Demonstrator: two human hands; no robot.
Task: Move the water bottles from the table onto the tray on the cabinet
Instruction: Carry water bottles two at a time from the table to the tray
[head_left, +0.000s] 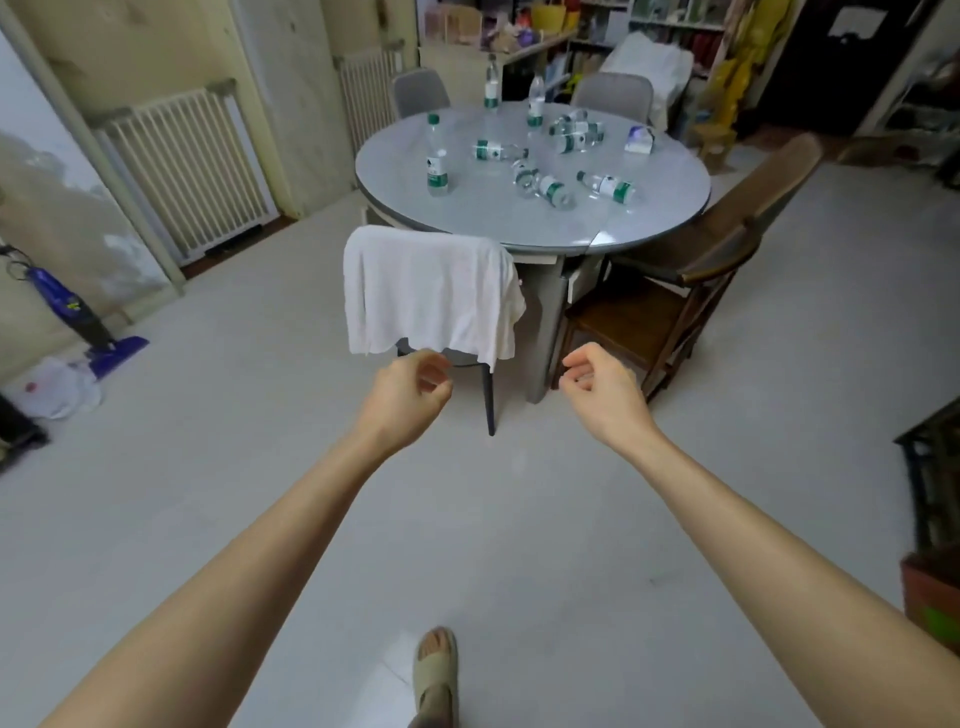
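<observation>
A round grey table stands ahead of me with several clear water bottles with green labels on it. Three stand upright: one at the left, two at the far edge. Others lie on their sides, such as one near the middle and one at the right. My left hand and my right hand hang in front of me over the floor, well short of the table, fingers loosely curled and holding nothing. No tray or cabinet is in view.
A chair draped with a white cloth stands between me and the table. A wooden chair is at the table's right, two grey chairs behind. A purple vacuum leans at the left wall. Open floor lies around me.
</observation>
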